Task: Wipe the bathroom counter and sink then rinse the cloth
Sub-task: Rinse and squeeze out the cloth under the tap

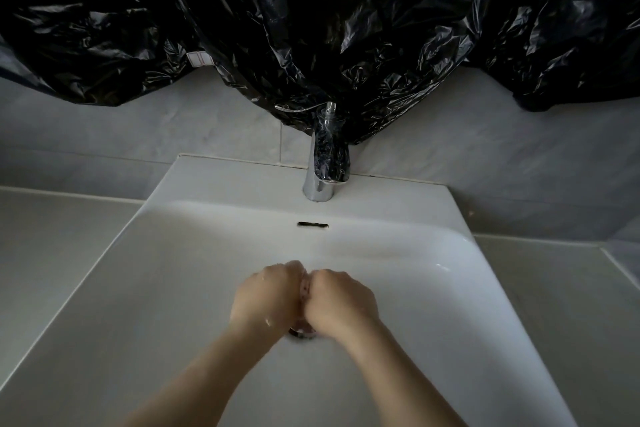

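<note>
Over the white sink basin point(433, 288), my left hand point(268, 295) and my right hand point(341, 300) are both fisted, knuckles side by side. Between them shows a narrow strip of a pinkish cloth point(305, 288), gripped by both hands and mostly hidden. Just under the fists lies the drain point(302, 333), partly covered. The chrome faucet point(323, 163) stands at the back rim of the sink, spout toward me. I cannot tell whether water is running.
Black plastic sheeting point(311, 28) hangs across the wall above the faucet. A pale counter flanks the sink on the left point(52, 236) and on the right point(554, 288). An overflow slot point(312, 225) sits in the basin's back wall. Grey tiles point(502, 149) lie behind.
</note>
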Tool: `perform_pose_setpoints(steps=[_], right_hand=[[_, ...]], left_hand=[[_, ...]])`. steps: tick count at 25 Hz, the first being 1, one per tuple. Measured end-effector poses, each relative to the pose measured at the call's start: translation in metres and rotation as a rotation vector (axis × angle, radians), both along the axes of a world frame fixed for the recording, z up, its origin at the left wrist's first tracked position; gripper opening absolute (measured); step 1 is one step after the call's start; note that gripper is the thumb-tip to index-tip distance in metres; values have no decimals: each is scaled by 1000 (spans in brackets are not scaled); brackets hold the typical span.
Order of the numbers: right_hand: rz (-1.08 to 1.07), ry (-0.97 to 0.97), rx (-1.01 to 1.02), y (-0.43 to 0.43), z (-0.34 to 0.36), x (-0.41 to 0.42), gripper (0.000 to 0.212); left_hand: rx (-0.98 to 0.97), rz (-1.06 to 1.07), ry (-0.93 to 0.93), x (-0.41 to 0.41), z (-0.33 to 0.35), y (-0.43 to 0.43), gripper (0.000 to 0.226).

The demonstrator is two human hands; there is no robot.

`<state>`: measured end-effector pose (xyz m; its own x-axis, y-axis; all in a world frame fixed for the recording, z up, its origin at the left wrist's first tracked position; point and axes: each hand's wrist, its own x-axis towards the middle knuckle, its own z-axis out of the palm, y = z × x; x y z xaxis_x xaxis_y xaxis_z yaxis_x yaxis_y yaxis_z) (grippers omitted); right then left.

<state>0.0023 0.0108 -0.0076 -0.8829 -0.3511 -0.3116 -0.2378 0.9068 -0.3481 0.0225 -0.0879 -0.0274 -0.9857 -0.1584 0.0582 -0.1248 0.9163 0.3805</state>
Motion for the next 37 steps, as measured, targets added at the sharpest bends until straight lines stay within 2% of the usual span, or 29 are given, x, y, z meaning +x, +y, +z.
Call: perform_pose_setpoints(steps=[1, 3, 5, 6, 7, 8, 9, 10, 11, 12, 14, 16, 17, 20, 23, 26, 29, 30, 32, 35, 37], right_hand=[[-35, -132, -95, 3, 1, -3, 11], [-117, -349, -289, 13, 2, -7, 23], [-175, -480, -408, 25, 5, -7, 22], [-194, -512, -469, 30, 7, -5, 17], [-216, -546, -563, 33, 8, -5, 21], [-256, -572, -693, 36, 8, -8, 34], [-297, -593, -851, 37, 9, -10, 41], [-320, -548, -980, 36, 10, -12, 35], [-323, -432, -1045, 34, 7, -15, 19], [-334, -260, -1018, 31, 4, -17, 5], [-336, 56, -945, 25, -6, -17, 18], [-319, 154, -968, 18, -11, -14, 19], [-275, 165, -951, 17, -12, -12, 21], [-67, 164, -811, 18, -14, -14, 11], [82, 212, -699, 22, -11, -15, 39], [120, 237, -598, 26, -5, -10, 46], [179, 267, -561, 23, 5, 0, 45], [231, 336, -464, 21, 9, 2, 49], [403, 640, -240, 19, 10, 4, 60], [427, 928, -53, 21, 9, 4, 58], [406, 919, 66, 20, 18, 7, 64]], left_hand=[[-86, -99, 73, 0, -6, -1, 25], [-97, -273, 254, -3, -12, -8, 44], [37, -363, 245, -2, -12, -7, 39], [76, -351, 228, -3, -8, -8, 35], [93, -279, 186, -4, -4, -9, 33], [141, -189, 116, -5, -4, -12, 29], [268, -89, 63, -8, -7, -15, 22], [452, 14, 1, -11, -7, -18, 13], [654, 99, -57, -12, -7, -19, 11], [852, 145, -135, -10, -4, -18, 12], [1266, 161, -278, -6, 3, -13, 13], [1600, 97, -395, 0, 13, -8, 8], [1670, 51, -414, 0, 16, -8, 8], [1662, 9, -411, -1, 14, -19, 13], [1634, 44, -448, 0, 15, -31, 19], [1391, 9, -489, 3, 19, -33, 21], [1382, 52, -536, 7, 27, -31, 23], [1385, 53, -556, 8, 32, -31, 25], [1330, 12, -600, 10, 44, -32, 31], [1064, -127, -660, 14, 63, -20, 36], [729, -163, -611, 11, 67, -7, 30]])
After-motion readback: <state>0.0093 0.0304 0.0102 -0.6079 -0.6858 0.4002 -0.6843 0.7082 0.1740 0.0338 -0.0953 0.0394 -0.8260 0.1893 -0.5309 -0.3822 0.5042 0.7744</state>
